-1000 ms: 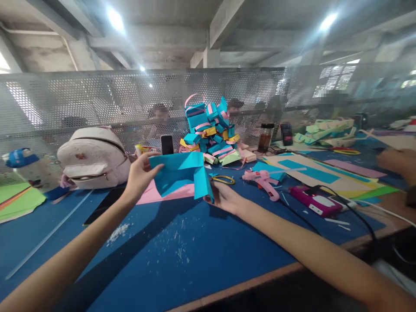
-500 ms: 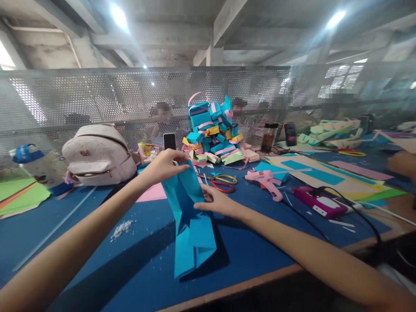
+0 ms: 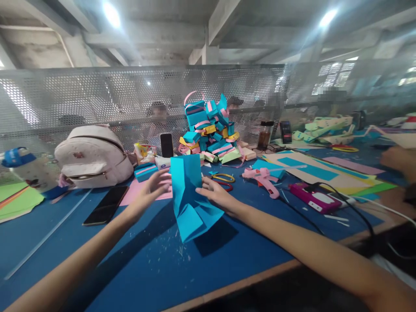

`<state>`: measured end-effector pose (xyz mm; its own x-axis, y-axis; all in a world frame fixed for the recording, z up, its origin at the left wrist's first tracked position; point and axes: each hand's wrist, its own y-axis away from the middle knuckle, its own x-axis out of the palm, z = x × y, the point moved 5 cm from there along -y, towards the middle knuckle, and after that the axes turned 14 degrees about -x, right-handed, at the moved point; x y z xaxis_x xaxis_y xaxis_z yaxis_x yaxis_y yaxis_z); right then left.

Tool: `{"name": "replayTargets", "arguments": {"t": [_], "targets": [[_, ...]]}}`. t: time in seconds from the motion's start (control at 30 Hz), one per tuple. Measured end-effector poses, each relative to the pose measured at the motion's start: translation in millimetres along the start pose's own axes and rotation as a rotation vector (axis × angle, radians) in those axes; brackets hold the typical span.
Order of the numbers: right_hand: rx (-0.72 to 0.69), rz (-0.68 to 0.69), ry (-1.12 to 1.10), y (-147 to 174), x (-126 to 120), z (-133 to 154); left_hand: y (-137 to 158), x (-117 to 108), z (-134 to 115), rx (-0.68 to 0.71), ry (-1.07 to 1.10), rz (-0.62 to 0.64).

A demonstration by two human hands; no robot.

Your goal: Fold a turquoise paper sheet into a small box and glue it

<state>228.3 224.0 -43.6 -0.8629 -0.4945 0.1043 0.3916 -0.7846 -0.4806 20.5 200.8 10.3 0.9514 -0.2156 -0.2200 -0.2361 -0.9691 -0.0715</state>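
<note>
A folded blue paper bag (image 3: 186,182) is held up over the table, tilted, with its creased, partly opened bottom toward me. My right hand (image 3: 219,193) grips its right edge, thumb on the front and fingers partly hidden behind. At the left edge is my left hand (image 3: 154,188), thumb and fingers apart. Its fingertips are close to the paper; whether they touch it I cannot tell. Beyond the right hand lie scissors (image 3: 224,178) with yellow and red handles, partly covered. A pink glue gun (image 3: 264,180) rests farther right.
Behind the bag rises a pile of finished paper bags (image 3: 211,130). A pale backpack (image 3: 94,158), a black phone (image 3: 105,206) and a bottle (image 3: 32,173) are at left. To the right are a magenta device (image 3: 315,197) with cables, paper sheets (image 3: 305,167) and another person's hand (image 3: 398,160).
The bag has been lifted off the table and its base swung up. My left hand came off the top edge and dropped to its left side. The phone at left is now uncovered.
</note>
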Motion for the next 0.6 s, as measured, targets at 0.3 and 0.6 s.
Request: {"name": "replayTargets", "arguments": {"t": [0.3, 0.6], "targets": [[-0.113, -0.016, 0.000, -0.9, 2.9, -3.6, 28.0, 23.5, 41.7, -0.086, -0.201, 0.058], [-0.236, 0.050, 0.357, 3.7, 3.9, -0.7, 25.4, 7.7, 39.5, 0.029, -0.255, -0.054]]}}
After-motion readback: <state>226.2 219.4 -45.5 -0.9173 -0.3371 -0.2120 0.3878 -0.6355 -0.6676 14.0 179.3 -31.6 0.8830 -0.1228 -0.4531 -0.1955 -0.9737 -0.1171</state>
